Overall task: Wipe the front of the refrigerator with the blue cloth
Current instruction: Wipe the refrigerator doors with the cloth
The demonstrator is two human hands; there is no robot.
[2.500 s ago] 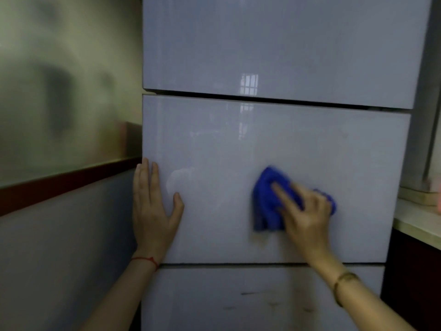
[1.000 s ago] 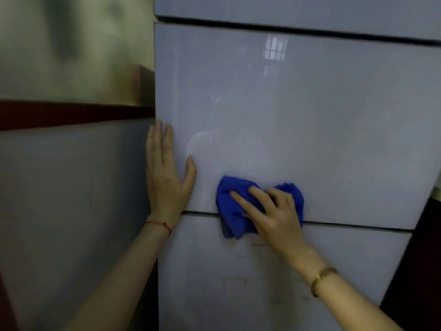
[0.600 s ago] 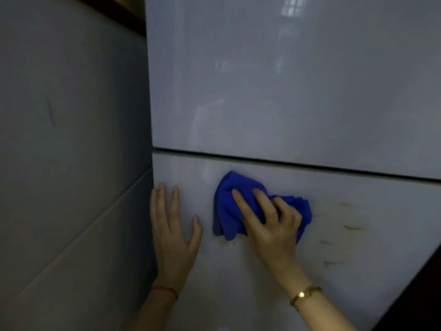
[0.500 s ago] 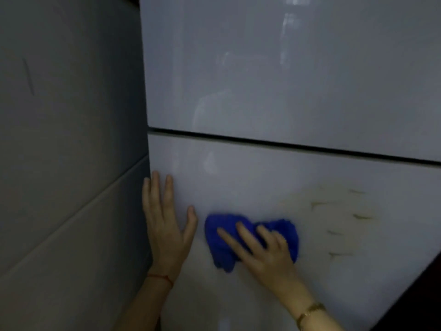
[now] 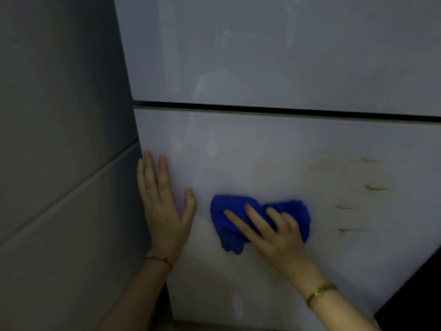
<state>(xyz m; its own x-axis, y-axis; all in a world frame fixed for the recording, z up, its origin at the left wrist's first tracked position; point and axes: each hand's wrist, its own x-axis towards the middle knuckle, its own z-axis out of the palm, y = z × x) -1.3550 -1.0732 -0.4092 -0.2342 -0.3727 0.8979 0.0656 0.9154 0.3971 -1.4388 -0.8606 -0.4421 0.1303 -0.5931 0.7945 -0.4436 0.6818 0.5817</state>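
The glossy white refrigerator (image 5: 274, 68) fills the view, with a dark seam between its middle panel and its bottom panel (image 5: 262, 144). My right hand (image 5: 269, 232) presses a bunched blue cloth (image 5: 226, 216) flat against the bottom panel, fingers spread over it. My left hand (image 5: 162, 206) lies flat and open on the same panel near its left edge, a red string at the wrist. Brownish streaks (image 5: 358, 192) mark the panel to the right of the cloth.
A grey tiled wall (image 5: 62, 139) stands directly left of the refrigerator. A dark cabinet side (image 5: 420, 297) shows at the lower right corner. The refrigerator's bottom edge is visible near the frame's bottom.
Both hands and my view have dropped from the middle panel to the bottom panel. In the last half second the cloth has barely shifted.
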